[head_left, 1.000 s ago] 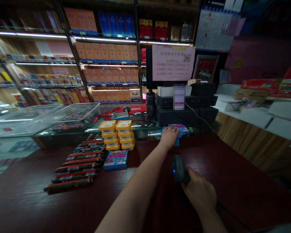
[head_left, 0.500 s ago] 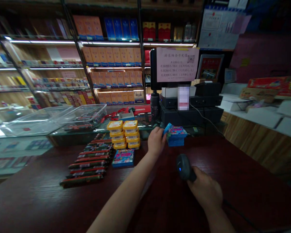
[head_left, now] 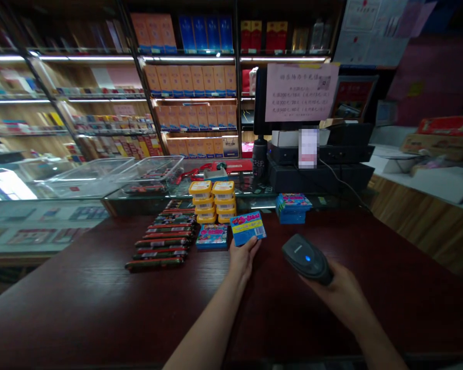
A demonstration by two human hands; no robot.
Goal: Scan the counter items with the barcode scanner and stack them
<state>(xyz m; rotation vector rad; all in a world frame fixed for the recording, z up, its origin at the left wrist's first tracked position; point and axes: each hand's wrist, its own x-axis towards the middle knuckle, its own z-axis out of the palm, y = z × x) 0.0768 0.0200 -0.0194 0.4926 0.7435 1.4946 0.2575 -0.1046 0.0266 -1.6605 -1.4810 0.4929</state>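
Observation:
My left hand (head_left: 244, 257) pinches a flat blue packet (head_left: 248, 228) by its lower edge, with its barcode side facing me. Just left of it lies a low stack of similar packets (head_left: 212, 236) on the dark red table. A taller stack of blue packets (head_left: 292, 208) stands farther back on the right. In my right hand (head_left: 341, 288) is a dark handheld barcode scanner (head_left: 306, 258), its small light glowing blue and its head pointing left and forward. The fingers under its handle are partly hidden.
Yellow-lidded tubs (head_left: 213, 202) stand in two piles behind the low stack. A row of long dark wrapped sticks (head_left: 162, 236) lies to their left. Clear plastic bins (head_left: 154, 172) rest on the glass counter. A monitor with a pink notice (head_left: 301, 92) stands at the back.
My left hand has lifted a packet from the right stack and brought it left and nearer. The scanner has turned more toward the left. The camera view has shifted slightly.

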